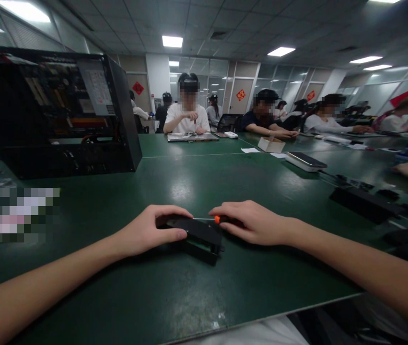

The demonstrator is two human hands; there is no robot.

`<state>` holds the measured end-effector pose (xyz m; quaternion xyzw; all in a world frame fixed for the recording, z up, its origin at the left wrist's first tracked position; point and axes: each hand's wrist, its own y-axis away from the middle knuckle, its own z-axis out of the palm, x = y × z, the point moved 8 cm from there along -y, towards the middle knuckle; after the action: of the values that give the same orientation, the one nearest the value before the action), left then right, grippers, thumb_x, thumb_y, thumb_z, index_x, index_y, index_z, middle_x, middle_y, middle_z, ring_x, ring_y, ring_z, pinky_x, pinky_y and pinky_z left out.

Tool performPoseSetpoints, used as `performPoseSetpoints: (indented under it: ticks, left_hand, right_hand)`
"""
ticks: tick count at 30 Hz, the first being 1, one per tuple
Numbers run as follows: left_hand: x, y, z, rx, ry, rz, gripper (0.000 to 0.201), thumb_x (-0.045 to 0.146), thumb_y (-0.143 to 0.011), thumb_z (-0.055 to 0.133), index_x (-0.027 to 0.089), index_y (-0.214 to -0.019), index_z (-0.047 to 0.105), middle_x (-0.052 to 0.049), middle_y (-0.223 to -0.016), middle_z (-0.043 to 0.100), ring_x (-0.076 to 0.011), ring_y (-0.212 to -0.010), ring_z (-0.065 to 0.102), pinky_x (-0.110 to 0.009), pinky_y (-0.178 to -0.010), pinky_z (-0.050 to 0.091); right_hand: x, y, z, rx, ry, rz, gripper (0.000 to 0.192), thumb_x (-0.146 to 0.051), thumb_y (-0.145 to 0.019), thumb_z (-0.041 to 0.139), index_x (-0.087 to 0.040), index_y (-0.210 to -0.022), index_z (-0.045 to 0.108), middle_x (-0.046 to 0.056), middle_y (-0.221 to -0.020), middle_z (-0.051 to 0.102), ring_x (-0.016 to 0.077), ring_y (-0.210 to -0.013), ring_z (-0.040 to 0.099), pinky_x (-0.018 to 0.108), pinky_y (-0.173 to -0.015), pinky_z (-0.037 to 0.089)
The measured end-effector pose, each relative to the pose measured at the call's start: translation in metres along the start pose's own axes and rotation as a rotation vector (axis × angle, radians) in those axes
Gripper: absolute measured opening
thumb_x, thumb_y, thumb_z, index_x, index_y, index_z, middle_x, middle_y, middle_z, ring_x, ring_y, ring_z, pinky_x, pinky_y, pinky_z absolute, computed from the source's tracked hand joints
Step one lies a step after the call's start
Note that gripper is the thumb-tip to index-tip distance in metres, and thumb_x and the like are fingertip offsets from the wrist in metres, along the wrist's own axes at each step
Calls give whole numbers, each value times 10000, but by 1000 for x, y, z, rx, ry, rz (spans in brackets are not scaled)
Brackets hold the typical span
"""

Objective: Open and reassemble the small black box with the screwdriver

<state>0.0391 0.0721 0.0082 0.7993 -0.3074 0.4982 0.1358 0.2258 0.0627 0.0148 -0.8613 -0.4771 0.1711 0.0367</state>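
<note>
A small black box-shaped part [201, 238] lies on the green table [196, 292] near the front edge. My left hand [151, 231] wraps around its left end and holds it down. My right hand [252, 222] grips a screwdriver [216, 219] with an orange and black handle. Its thin metal shaft points left, level with the table, and its tip meets the top of the black part near my left fingers.
An open black computer case [56, 112] stands at the back left. Black parts [367, 201] lie to the right, a flat device [305, 161] and a small box [270, 144] farther back. Several people sit working along the far side of the table.
</note>
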Motion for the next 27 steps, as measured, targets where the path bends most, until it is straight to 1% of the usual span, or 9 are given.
performPoseSetpoints:
  ticks: [3,6,11,15,18,20,23,25,27]
  left_hand:
    - [-8,-2,-14,172,117,-23,340,473,-847,744,179,-1013,780,-66,-1024,769,-254,-962,689,-317,-840,531]
    - [-22,-3,-27,369,332,-113,347,495,-834,756,150,-863,782,-53,-847,747,-189,-787,667,-257,-731,527]
    - [-31,-5,-34,514,676,-178,371,425,-672,901,128,-778,706,20,-705,647,-83,-544,557,-174,-537,474]
    - [-29,-3,-35,542,747,-184,366,405,-700,882,131,-816,669,36,-701,626,-63,-512,534,-155,-500,456]
    - [-29,-1,-32,533,746,-179,385,438,-714,869,132,-818,658,45,-671,611,-55,-492,511,-149,-486,446]
    - [-30,-1,-31,520,712,-178,414,476,-707,869,137,-807,653,59,-628,589,-47,-465,488,-141,-462,424]
    - [-31,-1,-29,480,632,-179,458,540,-714,851,139,-818,655,60,-611,597,-35,-431,455,-131,-428,390]
    - [-31,-2,-28,455,588,-182,474,570,-726,831,144,-827,648,53,-604,608,-43,-426,468,-137,-422,395]
    - [-31,-2,-26,450,565,-206,493,591,-723,822,153,-849,634,49,-577,610,-60,-423,492,-147,-419,405]
  right_hand:
    - [18,0,-2,17,57,52,349,-338,-1016,477,-152,-1283,604,100,-1080,676,184,-903,646,310,-792,500]
    - [31,-3,0,19,89,110,340,-314,-1006,481,-153,-1277,607,104,-1100,664,196,-940,644,322,-828,505]
    - [23,-10,-4,24,150,165,354,-372,-1029,452,-154,-1250,623,113,-1124,644,208,-937,641,345,-831,509]
    - [-21,-17,-23,120,1,71,477,-542,-992,508,-146,-1234,620,109,-1149,662,215,-1006,642,340,-882,502]
    - [-56,-27,-19,49,-18,32,755,-695,-833,651,-153,-1350,558,117,-1177,673,261,-1012,660,366,-858,521]
    - [-70,-33,-9,-33,52,50,732,-626,-872,647,-158,-1417,505,137,-1197,670,287,-997,672,391,-827,534]
    - [-75,-37,1,-84,30,68,567,-407,-933,617,-163,-1430,491,133,-1181,684,269,-967,686,378,-815,543]
    - [-69,-36,-9,-10,-92,71,577,-341,-887,674,-169,-1414,514,110,-1187,695,237,-994,689,349,-874,535]
    - [-49,-30,-31,111,-241,111,568,-342,-848,724,-184,-1369,563,84,-1187,704,210,-1024,687,319,-909,525]
